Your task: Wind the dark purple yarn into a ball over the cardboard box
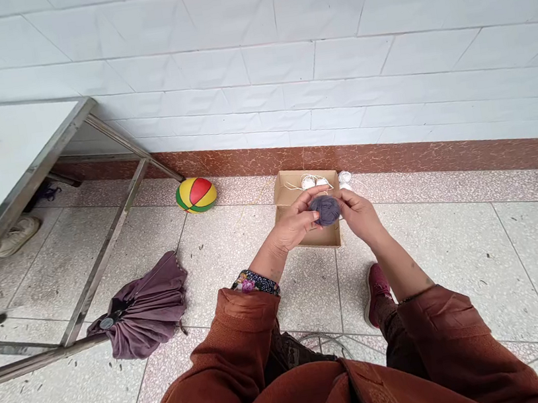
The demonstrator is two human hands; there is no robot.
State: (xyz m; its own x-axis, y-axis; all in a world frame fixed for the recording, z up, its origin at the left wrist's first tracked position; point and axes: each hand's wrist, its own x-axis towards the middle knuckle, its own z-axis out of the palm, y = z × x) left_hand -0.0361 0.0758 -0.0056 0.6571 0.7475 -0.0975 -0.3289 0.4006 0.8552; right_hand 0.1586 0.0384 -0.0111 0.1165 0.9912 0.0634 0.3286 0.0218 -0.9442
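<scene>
A dark grey-purple ball of yarn (326, 210) is held up in front of me, above a cardboard box on the floor. My left hand (296, 219) grips it from the left, with the thumb across its front and the fingers behind. At the ball's right edge, my right hand (358, 212) has its thumb and fingers pinched together; a strand between them is too small to make out. Below and behind lies the cardboard box (314, 239), partly hidden by my hands. White yarn balls (308, 182) with loose strands rest in its far part.
More white yarn balls (344, 178) sit just right of the box. A colourful ball (196, 194) lies by the wall. To the left are a folded purple umbrella (151, 305) and a metal-framed table (25, 176), with a shoe (17, 235) beneath it.
</scene>
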